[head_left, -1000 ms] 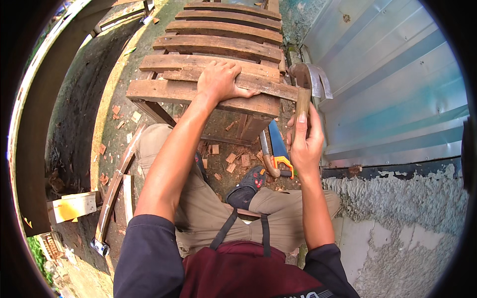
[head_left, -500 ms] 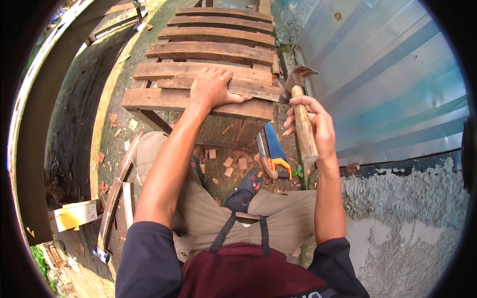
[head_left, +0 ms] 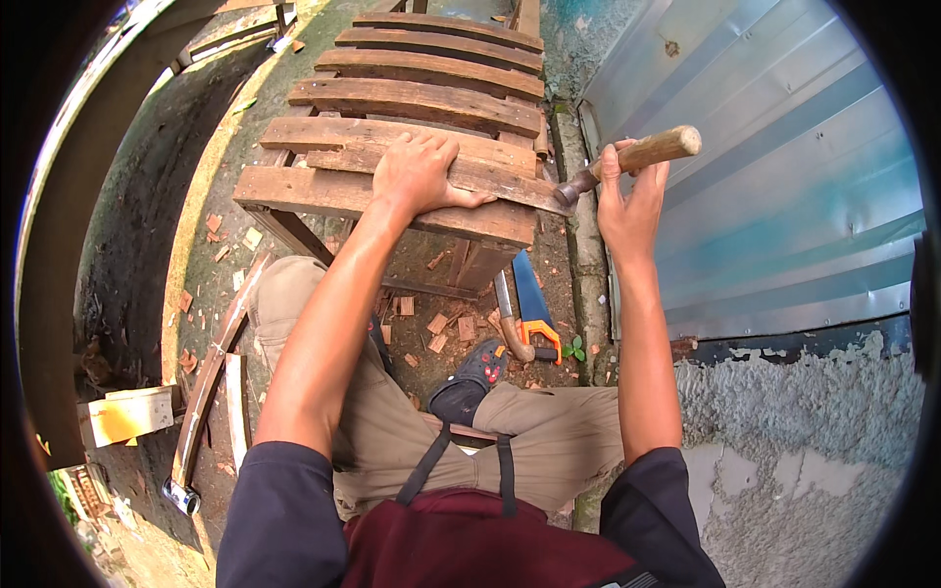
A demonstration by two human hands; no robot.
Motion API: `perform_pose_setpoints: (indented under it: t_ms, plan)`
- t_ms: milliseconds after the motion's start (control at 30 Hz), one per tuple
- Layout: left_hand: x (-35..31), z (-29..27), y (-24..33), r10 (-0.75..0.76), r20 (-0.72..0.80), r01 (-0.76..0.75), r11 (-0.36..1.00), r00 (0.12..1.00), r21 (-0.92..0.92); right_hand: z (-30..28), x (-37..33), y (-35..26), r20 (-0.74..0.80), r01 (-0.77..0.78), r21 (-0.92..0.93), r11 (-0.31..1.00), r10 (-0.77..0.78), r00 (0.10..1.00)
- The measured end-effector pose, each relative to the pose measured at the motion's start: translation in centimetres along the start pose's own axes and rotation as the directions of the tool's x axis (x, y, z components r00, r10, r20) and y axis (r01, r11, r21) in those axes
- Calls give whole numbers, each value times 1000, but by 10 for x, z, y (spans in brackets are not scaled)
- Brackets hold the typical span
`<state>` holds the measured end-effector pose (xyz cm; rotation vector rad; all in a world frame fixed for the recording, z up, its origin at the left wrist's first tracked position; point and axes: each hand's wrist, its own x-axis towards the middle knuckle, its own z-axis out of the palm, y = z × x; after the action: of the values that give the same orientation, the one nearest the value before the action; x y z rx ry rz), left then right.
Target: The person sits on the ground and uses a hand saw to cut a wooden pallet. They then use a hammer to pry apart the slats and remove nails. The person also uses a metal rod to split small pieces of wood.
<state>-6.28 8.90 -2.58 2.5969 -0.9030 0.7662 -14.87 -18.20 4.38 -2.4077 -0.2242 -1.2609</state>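
A slatted wooden bench (head_left: pixel 421 96) stands in front of me. Across its near slats lies a loose wooden board (head_left: pixel 338 160), one end jutting past the right side. My left hand (head_left: pixel 417 174) grips this board from above, thumb along its near edge. In my right hand (head_left: pixel 632 201) is a hammer (head_left: pixel 642 154) with a thick wooden handle, held between thumb and fingers. The handle points up and right. Its metal head is right at the board's right end; whether they touch I cannot tell.
Under the bench's near right corner lie a blue handsaw (head_left: pixel 532 299) with an orange handle and a tool with a curved wooden handle (head_left: pixel 515 333). Wood chips (head_left: pixel 437 325) litter the ground. A corrugated metal sheet (head_left: pixel 765 186) rises at right; wood strips (head_left: pixel 211 387) lie at left.
The hammer has turned in my right hand: its handle pointed down and now points up and right. My right hand has risen slightly. My left hand stays on the board.
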Motion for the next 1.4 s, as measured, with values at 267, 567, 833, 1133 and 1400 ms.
perform_pose_setpoints:
  t_ms: [267, 567, 833, 1133, 1400]
  plan:
    - [1, 3, -2, -30, 79, 30, 1000, 996, 1, 5, 22, -24, 445, -516, 780, 354, 267, 855]
    - [0, 5, -5, -3, 44, 4, 1000, 999, -22, 46, 35, -44, 858, -647, 450, 616, -97, 505]
    - [-2, 10, -8, -11, -11, 10, 996, 1000, -86, 81, 62, -51, 804, -597, 566, 569, -219, 553]
    - [-2, 14, -6, -10, -46, 8, 998, 999, -54, 74, 47, -33, 680, -430, 698, 572, -343, 648]
    - [0, 12, -5, 5, -37, -5, 1000, 999, -16, 57, 9, -3, 389, -340, 919, 202, -321, 863]
